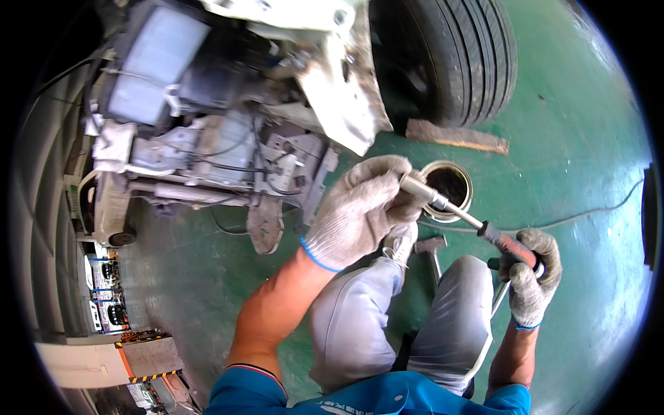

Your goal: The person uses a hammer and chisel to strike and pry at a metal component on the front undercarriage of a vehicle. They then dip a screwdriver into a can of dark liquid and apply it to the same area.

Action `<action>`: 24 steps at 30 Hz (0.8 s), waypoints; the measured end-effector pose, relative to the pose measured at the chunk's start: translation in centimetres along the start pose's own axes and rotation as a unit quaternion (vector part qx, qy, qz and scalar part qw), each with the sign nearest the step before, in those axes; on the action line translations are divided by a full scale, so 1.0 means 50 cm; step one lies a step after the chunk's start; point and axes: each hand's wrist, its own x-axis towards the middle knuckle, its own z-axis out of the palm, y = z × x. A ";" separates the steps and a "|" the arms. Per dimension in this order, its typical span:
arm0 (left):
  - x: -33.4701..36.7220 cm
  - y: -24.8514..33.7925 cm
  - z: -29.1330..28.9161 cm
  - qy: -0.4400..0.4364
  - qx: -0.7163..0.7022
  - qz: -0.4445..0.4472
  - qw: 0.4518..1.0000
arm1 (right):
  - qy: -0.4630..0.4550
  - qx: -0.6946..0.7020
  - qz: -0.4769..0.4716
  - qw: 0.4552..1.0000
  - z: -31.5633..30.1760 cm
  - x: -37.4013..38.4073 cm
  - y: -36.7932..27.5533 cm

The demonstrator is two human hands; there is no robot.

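My left hand (pixel 366 207), in a whitish knit glove with a blue cuff edge, has its fingers closed at the silver socket end of a socket wrench (pixel 456 210). The tool slants down to the right through a metal shaft to a red-and-black handle. That handle is gripped by my gloved right hand (pixel 536 273), near my right knee. A thin pale rod or hose (pixel 501 299) runs down from beside the right hand; where it joins is hidden. Behind the tool's shaft, an open round tin (pixel 469 190) with dark contents stands on the floor.
Ahead on the left is a stripped vehicle front (pixel 228 138) with exposed brackets and cables. A large tyre (pixel 477 62) stands beyond a wooden block (pixel 456 136). A hammer (pixel 432 245) lies between my legs. A grey cable (pixel 574 221) crosses the green floor.
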 end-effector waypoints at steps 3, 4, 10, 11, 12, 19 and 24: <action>0.018 0.047 0.063 0.007 0.014 0.041 0.999 | 0.006 -0.025 -0.035 0.999 0.032 0.036 -0.057; 0.022 0.054 0.082 0.026 0.011 0.063 0.998 | 0.005 -0.019 -0.020 1.000 0.045 0.044 -0.075; 0.054 0.073 0.164 0.046 -0.013 0.188 0.981 | 0.028 -0.027 -0.103 0.994 0.101 0.091 -0.132; 0.062 0.075 0.179 0.060 -0.009 0.209 0.976 | 0.030 -0.021 -0.104 0.994 0.105 0.097 -0.145; 0.061 0.077 0.190 0.029 0.000 0.241 0.970 | 0.028 -0.016 -0.102 0.994 0.111 0.102 -0.158; 0.071 0.103 0.259 0.031 0.055 0.345 0.937 | -0.036 -0.058 -0.106 0.992 0.167 0.169 -0.262; 0.072 0.096 0.268 0.027 0.073 0.375 0.924 | -0.086 -0.084 -0.115 0.986 0.169 0.223 -0.288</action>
